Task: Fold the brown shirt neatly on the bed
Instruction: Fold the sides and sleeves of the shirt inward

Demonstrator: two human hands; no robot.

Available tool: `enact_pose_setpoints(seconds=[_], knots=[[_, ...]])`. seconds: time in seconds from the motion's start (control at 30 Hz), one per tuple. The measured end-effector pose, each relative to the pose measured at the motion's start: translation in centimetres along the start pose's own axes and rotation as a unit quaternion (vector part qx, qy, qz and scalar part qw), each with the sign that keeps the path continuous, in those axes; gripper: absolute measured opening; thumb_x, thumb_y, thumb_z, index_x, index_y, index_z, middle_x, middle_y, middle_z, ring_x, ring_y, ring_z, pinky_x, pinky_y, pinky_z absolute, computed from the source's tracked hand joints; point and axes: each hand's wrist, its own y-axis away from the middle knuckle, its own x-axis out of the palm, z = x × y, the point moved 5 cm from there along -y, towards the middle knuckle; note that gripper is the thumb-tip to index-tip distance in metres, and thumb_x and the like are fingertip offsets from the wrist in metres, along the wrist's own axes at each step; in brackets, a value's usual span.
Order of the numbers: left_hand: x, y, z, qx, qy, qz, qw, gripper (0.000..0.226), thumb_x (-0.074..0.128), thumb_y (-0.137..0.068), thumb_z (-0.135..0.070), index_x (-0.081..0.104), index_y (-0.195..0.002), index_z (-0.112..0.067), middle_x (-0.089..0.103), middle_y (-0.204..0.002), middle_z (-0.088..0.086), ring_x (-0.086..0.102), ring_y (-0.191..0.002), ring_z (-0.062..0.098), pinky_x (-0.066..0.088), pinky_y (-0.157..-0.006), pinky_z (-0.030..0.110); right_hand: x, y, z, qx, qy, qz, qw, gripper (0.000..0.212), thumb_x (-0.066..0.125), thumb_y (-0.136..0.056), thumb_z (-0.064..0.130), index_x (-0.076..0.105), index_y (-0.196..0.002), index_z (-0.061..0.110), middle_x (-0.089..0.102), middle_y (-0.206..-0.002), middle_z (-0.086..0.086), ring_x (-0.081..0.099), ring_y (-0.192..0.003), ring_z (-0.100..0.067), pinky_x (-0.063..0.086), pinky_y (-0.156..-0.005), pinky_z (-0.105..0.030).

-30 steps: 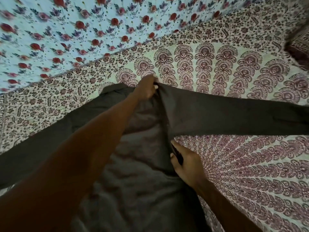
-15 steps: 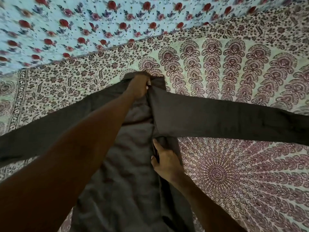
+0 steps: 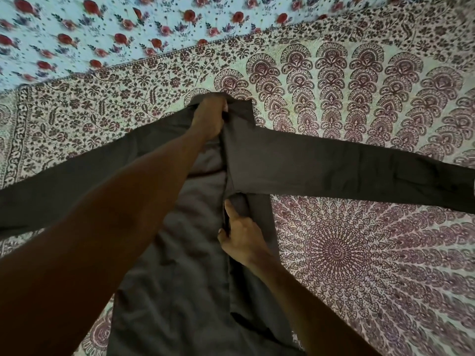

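The brown shirt (image 3: pixel 180 291) is lying spread on the printed bed cover (image 3: pixel 359 98). Its body is lying just beside the cover's round medallion (image 3: pixel 336 250), hem end nearest the camera, with the collar (image 3: pixel 241 109) lying beyond the medallion. One sleeve (image 3: pixel 347 170) is stretching flat across the cover just beyond the medallion and running out at the frame edge. The other sleeve (image 3: pixel 64 186) is stretching the opposite way, away from the medallion.

The left hand (image 3: pixel 209 119) is gripping the cloth at the collar with curled fingers, its arm reaching over the shirt's body. The right hand (image 3: pixel 241 237) is pinching the shirt's front edge between thumb and fingers, index finger lying along that edge, between the shirt's body and the medallion. The body cloth is showing creases.

A blue flowered sheet (image 3: pixel 102 29) is lying well beyond the medallion, past the cover's border.
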Motion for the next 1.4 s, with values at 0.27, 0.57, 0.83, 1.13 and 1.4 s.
enact_pose_setpoints(seconds=[0.27,0.57,0.83,1.13,1.4], knots=[[1.7,9.3,-3.1,-0.082,-0.010,-0.072,0.994,0.045,0.058,-0.084,-0.010,0.046,-0.128,-0.016,0.041,-0.130,0.016,0.050,-0.112,0.037,0.047,-0.091,0.049,1.9,4.4,-2.2,-0.001,0.058,-0.008,0.998,0.076,0.044,-0.086,0.058,0.009,-0.148,0.033,0.072,-0.095,0.001,0.067,-0.095,-0.026,0.054,-0.082,-0.040],[4.4,21.9,-4.4,-0.136,0.128,-0.023,0.982,0.048,0.061,-0.088,-0.038,0.040,-0.124,-0.014,0.052,-0.120,0.011,0.059,-0.104,0.034,0.051,-0.082,0.045,4.5,15.5,-4.8,0.019,0.142,0.034,0.989,0.055,0.050,-0.078,0.067,0.048,-0.120,0.031,0.071,-0.096,0.002,0.068,-0.093,-0.023,0.049,-0.077,-0.032],[5.2,33.8,-5.8,-0.170,0.089,0.054,0.980,0.050,0.066,-0.086,-0.026,0.035,-0.122,-0.011,0.056,-0.117,0.016,0.062,-0.101,0.039,0.051,-0.080,0.045,5.7,22.7,-6.6,0.046,0.216,0.057,0.974,0.053,0.063,-0.073,0.059,0.062,-0.112,0.023,0.059,-0.122,-0.004,0.055,-0.113,-0.029,0.041,-0.096,-0.042],[8.5,43.5,-4.9,-0.329,0.224,0.166,0.902,0.036,0.063,-0.060,-0.042,0.049,-0.087,-0.022,0.068,-0.096,0.019,0.070,-0.084,0.037,0.059,-0.077,0.047,8.0,29.2,-2.0,-0.013,0.214,0.069,0.974,0.061,0.052,-0.074,0.053,0.050,-0.130,0.028,0.068,-0.112,-0.001,0.068,-0.094,-0.027,0.036,-0.104,-0.042],[8.2,48.4,-5.5,-0.379,0.272,0.198,0.862,0.018,0.061,-0.086,-0.005,0.056,-0.074,-0.017,0.070,-0.093,0.019,0.071,-0.072,0.028,0.061,-0.071,0.044,11.2,33.5,-1.4,-0.005,0.231,0.064,0.971,0.045,0.061,-0.083,0.036,0.056,-0.126,0.024,0.066,-0.116,-0.005,0.059,-0.107,-0.028,0.034,-0.103,-0.046]])
